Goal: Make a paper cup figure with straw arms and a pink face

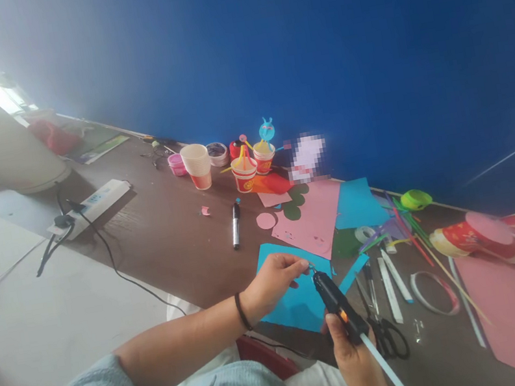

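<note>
From your head camera, your right hand (357, 361) sits low in the picture with its fingers wrapped tightly around the handle of a black glue gun (338, 304). The gun tilts up and to the left, and a pale glue stick (388, 370) juts out of its rear past your wrist. Your left hand (274, 279), with a dark band on the wrist, has its fingertips pinched together right at the gun's nozzle; whatever they hold is too small to make out. Both hands hover over a blue paper sheet (294, 309) at the near edge of the brown table (172, 247). Black scissors (384, 330) lie just to the right of the gun. Further back are a pink sheet (314, 220), a marker (236, 224) and a stack of paper cups (196, 163). A white power strip (92, 207) lies well off to the left.
</note>
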Available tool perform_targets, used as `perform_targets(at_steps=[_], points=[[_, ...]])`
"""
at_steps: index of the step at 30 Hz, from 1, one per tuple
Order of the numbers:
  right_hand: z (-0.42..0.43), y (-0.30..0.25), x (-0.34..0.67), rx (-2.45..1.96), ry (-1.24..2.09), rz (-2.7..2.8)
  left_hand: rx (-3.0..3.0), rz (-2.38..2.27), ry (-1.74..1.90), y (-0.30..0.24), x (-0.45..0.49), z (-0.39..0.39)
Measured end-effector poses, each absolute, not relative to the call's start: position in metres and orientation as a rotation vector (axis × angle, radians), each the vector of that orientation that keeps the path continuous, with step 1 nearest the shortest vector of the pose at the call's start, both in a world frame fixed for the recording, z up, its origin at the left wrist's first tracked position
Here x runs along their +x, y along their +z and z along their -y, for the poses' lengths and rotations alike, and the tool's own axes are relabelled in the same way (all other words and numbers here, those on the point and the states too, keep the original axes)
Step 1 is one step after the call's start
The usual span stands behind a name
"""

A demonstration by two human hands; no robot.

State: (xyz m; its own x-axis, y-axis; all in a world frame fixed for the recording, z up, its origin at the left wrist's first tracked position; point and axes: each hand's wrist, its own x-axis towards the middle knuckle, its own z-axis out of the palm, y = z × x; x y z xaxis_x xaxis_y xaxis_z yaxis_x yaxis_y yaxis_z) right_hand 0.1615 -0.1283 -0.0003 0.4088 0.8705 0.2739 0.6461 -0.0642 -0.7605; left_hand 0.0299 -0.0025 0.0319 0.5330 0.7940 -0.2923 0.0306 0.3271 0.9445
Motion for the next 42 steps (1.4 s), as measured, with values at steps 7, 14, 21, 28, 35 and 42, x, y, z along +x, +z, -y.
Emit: perform_targets(at_steps=[7,14,21,28,35,42], points=[[0.138,0.008,0.153,-1.697,0.556,0.884,1.162,-1.157,0.928,0.038,0.007,-0.037],[0.139,0.008,0.153,-1.688,0.633,0.824,0.766,-0.906,0.669,0.035,0.013,-0.022],[0.137,-0.001,0.157,-1.776,0.693,0.892,0.685,-0.921,0.689,0.024,0.021,-0.010],[0.138,-0.006,0.152,-1.814,0.764,0.904,1.026,-0.979,0.621,0.016,0.016,-0.014],[0.144,-0.012,0.158,-1.922,0.781,0.996,1.253,-1.026,0.575,0.002,0.019,-0.017],[0.144,-0.001,0.161,-1.868,0.907,1.108,1.839,-1.122,0.568,-0.003,0.012,-0.012]])
